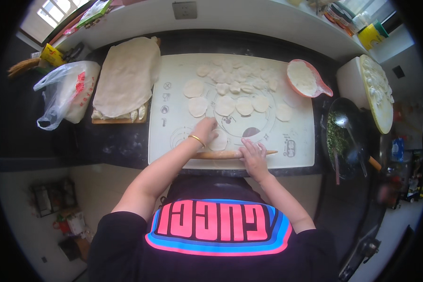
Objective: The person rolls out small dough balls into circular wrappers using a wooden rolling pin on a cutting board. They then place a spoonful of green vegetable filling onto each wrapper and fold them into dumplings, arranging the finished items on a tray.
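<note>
Two bare hands work on a pale silicone mat point(174, 145): the left hand point(206, 128) pinches a thin, floury dough round point(219, 140), fingers closed on its edge, while the right hand point(253, 155) presses flat on a slim wooden rolling pin point(221, 154) touching the round

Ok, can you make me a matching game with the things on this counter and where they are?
Things:
1. wooden rolling pin
2. pink bowl of white flour
3. white plastic bag
4. dark pan of chopped greens

Places:
A. far left of the counter, beside the cloth-covered board
B. under the right hand, at the near edge of the pale mat
C. right of the mat, with a ladle in it
D. at the mat's far right corner

Pairs: 1-B, 2-D, 3-A, 4-C
</note>
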Action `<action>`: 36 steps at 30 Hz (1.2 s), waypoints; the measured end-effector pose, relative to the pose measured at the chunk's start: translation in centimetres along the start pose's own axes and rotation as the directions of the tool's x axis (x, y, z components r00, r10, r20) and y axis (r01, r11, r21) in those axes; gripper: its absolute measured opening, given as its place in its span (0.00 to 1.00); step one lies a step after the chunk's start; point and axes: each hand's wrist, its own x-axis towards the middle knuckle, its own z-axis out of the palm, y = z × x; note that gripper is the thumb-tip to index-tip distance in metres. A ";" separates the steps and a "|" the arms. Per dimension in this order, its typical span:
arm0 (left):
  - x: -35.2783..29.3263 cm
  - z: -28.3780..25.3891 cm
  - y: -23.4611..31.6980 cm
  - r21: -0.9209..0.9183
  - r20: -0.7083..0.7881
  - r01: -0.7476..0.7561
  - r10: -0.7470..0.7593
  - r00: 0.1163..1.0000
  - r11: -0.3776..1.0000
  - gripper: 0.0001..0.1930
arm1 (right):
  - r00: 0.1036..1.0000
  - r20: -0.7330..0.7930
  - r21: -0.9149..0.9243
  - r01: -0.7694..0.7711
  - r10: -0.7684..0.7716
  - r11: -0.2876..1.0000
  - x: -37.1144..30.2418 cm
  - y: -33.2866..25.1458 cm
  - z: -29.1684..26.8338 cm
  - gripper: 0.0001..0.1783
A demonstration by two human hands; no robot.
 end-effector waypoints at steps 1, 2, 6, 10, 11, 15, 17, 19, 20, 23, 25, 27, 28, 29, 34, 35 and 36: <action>0.0 -0.7 0.4 0.049 0.086 0.079 -0.083 0.993 0.996 0.21 | 1.000 0.002 0.003 0.006 -0.006 1.000 -0.2 0.0 -0.3 0.22; -0.1 -1.1 0.6 0.104 0.166 0.153 -0.169 0.972 0.983 0.20 | 1.000 0.005 0.006 0.013 -0.013 1.000 -0.4 0.0 -0.4 0.22; -5.3 0.6 -1.8 0.158 -0.260 0.083 -0.040 0.965 0.984 0.25 | 0.986 0.053 0.099 -0.165 0.160 0.981 -0.9 -0.2 0.0 0.22; -6.2 0.8 -2.9 0.410 -0.396 0.093 0.086 0.914 0.907 0.33 | 0.979 0.056 -0.028 -0.194 0.196 0.981 2.1 -0.7 0.6 0.29; -5.4 0.5 -2.9 0.464 -0.391 0.134 0.067 0.918 0.875 0.36 | 0.980 0.029 -0.098 -0.191 0.195 0.977 3.3 -0.7 0.7 0.31; -1.9 -0.4 -3.7 0.419 -0.422 0.163 0.033 0.906 0.893 0.37 | 0.958 0.006 -0.163 -0.283 0.288 0.945 6.5 -0.7 -0.2 0.39; -4.1 -0.4 -4.3 0.449 -0.257 0.065 0.059 0.965 0.891 0.38 | 0.963 0.142 -0.137 -0.210 0.229 0.968 2.5 -1.9 0.0 0.39; -6.3 -0.1 -4.5 0.474 -0.111 -0.004 0.064 0.992 0.881 0.39 | 0.963 0.191 -0.142 -0.163 0.188 0.976 0.7 -2.1 0.5 0.40; -6.0 -0.2 -4.3 0.489 -0.152 0.013 0.070 0.986 0.872 0.38 | 0.968 0.178 -0.164 -0.149 0.178 0.975 0.4 -2.0 0.7 0.39; -3.6 -0.7 -3.0 0.501 -0.290 0.079 0.081 0.954 0.862 0.35 | 0.962 -0.012 -0.215 -0.268 0.272 0.939 3.6 -0.2 1.9 0.38; -0.8 -1.5 -2.5 0.458 -0.410 0.133 0.076 0.909 0.879 0.35 | 0.935 -0.132 -0.208 -0.351 0.330 0.913 7.0 1.8 2.3 0.36; -0.1 -1.6 -2.3 0.434 -0.406 0.165 0.028 0.913 0.886 0.35 | 0.915 -0.174 -0.177 -0.393 0.364 0.902 8.4 3.0 2.4 0.35; 0.2 -1.7 -2.4 0.420 -0.406 0.184 0.003 0.914 0.889 0.34 | 0.931 -0.143 -0.179 -0.358 0.336 0.916 7.9 2.9 2.3 0.34; -0.5 -1.3 -2.8 0.401 -0.360 0.068 0.089 0.929 0.914 0.34 | 0.946 -0.113 -0.178 -0.321 0.304 0.930 6.6 2.4 2.3 0.32; -2.5 0.6 -3.3 0.047 -0.107 -0.390 0.393 0.913 0.920 0.32 | 0.989 -0.104 -0.022 -0.109 0.106 0.994 -0.1 0.5 2.5 0.25; -2.1 0.9 -2.2 0.067 -0.182 -0.314 0.321 0.929 0.947 0.29 | 0.986 -0.141 0.001 -0.089 0.088 0.996 -0.3 0.5 2.6 0.25; -1.3 1.6 -0.5 0.080 -0.258 -0.235 0.248 0.934 0.969 0.26 | 0.987 -0.138 0.003 -0.088 0.088 0.996 -0.4 0.6 2.7 0.25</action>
